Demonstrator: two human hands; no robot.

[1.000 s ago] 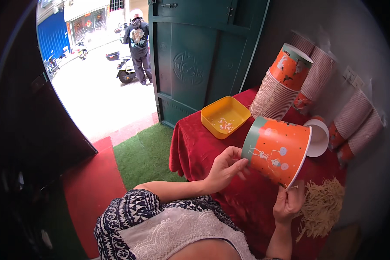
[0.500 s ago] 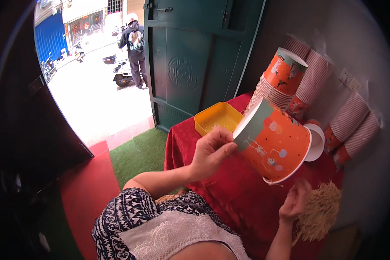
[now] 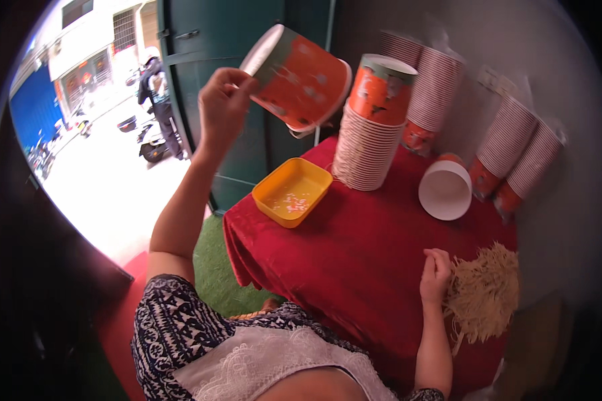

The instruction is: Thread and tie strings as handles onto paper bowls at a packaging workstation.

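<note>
My left hand (image 3: 225, 100) is raised, its fingers pinching the rim of an orange paper bucket (image 3: 309, 81) with a grey-green band. The bucket tilts sideways above the table's far edge, and a bit of pale string hangs at its base. My right hand (image 3: 437, 273) rests low over the table with fingers curled; I cannot make out whether anything small is in them. Beside it lies a bundle of beige strings (image 3: 486, 291). Left of centre stands a tall stack of nested paper buckets (image 3: 368, 150). Another bucket (image 3: 446, 192) lies on its side, its white round end toward me.
A yellow plastic tray (image 3: 266, 208) with small pale and pink bits sits near the left edge of the red-covered table (image 3: 354, 250). More wrapped bucket stacks (image 3: 505, 140) lean by the wall. Beyond the green door (image 3: 244, 140), a person (image 3: 157, 93) stands by a scooter outside.
My left hand has carried the bucket up and to the left, from over the table toward the stack's far side. My right hand stays low, curled near the strings. The view has shifted.
</note>
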